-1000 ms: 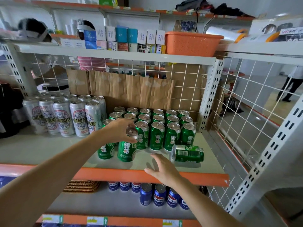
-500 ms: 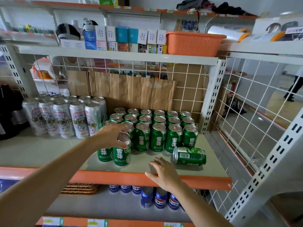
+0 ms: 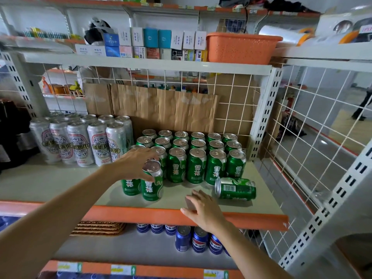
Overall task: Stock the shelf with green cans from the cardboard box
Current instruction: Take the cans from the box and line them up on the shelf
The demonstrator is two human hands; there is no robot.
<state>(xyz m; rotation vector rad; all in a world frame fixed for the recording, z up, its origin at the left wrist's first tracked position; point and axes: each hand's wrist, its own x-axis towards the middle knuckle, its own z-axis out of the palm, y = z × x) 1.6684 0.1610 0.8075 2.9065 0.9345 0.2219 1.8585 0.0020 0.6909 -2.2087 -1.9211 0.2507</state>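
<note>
Your left hand (image 3: 134, 165) is clamped round the top of a green can (image 3: 152, 187), right hand (image 3: 203, 208) flat and relaxed on the orange front edge of the wire-backed shelf (image 3: 130, 215), just beside a toppled can (image 3: 235, 188).

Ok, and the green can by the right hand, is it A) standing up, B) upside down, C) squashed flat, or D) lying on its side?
D: the loose can lies on its side on the shelf, just past the right hand, while the left hand grips an upright can.
</note>
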